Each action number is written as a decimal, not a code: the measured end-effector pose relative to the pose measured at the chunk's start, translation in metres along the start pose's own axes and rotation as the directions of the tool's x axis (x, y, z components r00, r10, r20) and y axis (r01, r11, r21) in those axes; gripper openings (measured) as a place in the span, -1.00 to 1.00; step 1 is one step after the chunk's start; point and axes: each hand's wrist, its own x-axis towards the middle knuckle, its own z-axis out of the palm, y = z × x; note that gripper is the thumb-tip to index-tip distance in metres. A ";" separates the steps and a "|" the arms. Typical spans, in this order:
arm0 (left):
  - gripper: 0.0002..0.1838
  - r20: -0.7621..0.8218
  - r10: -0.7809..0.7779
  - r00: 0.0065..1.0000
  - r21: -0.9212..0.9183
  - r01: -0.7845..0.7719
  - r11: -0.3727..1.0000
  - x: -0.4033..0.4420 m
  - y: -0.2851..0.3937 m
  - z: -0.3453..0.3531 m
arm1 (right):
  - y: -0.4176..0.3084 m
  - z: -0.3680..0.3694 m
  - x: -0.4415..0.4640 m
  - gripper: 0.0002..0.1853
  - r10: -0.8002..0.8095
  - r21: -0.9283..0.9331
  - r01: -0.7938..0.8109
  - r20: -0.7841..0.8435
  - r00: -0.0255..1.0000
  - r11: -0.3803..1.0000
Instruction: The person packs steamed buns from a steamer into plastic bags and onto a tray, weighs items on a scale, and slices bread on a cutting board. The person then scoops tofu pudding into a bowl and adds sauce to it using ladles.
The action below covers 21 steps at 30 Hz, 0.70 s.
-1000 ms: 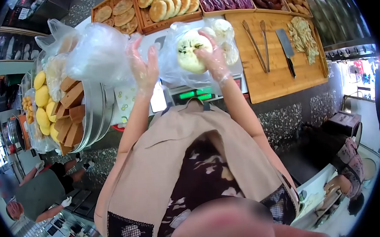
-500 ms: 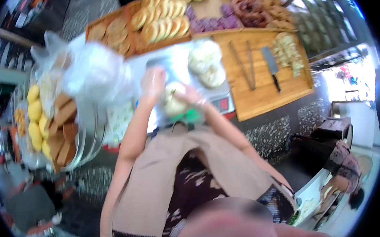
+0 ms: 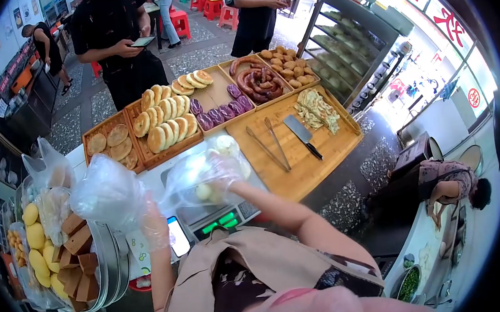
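My right hand (image 3: 221, 174), in a thin clear plastic glove, grips a clear plastic bag (image 3: 183, 178) above the scale's metal plate. Pale round buns (image 3: 204, 191) show through the film. More white buns (image 3: 226, 146) in clear plastic lie just behind that hand. My left hand (image 3: 154, 225), also gloved, is up against a large bundle of clear plastic bags (image 3: 106, 189) at the left; its fingers blur into the film. Below my hands is the scale (image 3: 194, 225) with green lit digits. A phone (image 3: 178, 236) with a lit screen lies between my left hand and the scale.
Trays of flatbreads (image 3: 118, 143), purple rolls (image 3: 224, 112) and sausages (image 3: 256, 80) line the back. Tongs (image 3: 272, 148), a cleaver (image 3: 299, 130) and shredded food (image 3: 316, 109) lie on a wooden board (image 3: 243, 134). Yellow buns (image 3: 36, 246) stand left. People stand beyond the counter.
My hands have moved apart: the left went left to the bag bundle, the right now holds a bag of buns over the scale. The view has tilted up, showing people beyond.
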 end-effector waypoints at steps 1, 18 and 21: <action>-0.67 -0.029 -0.037 0.999 -0.007 0.037 0.999 0.004 -0.005 -0.006 | 0.002 -0.001 0.006 -0.41 -0.002 0.001 0.002 -0.005 1.000 1.000; -0.53 0.374 0.135 0.918 -0.923 0.383 -0.047 0.021 0.024 -0.014 | 0.067 -0.038 0.013 -0.51 -0.071 -0.575 0.024 -0.060 0.996 0.818; -0.53 0.025 0.135 0.990 -0.649 -0.087 0.756 0.024 0.000 0.005 | 0.083 -0.040 0.014 -0.51 0.047 0.050 -0.074 0.409 0.911 0.996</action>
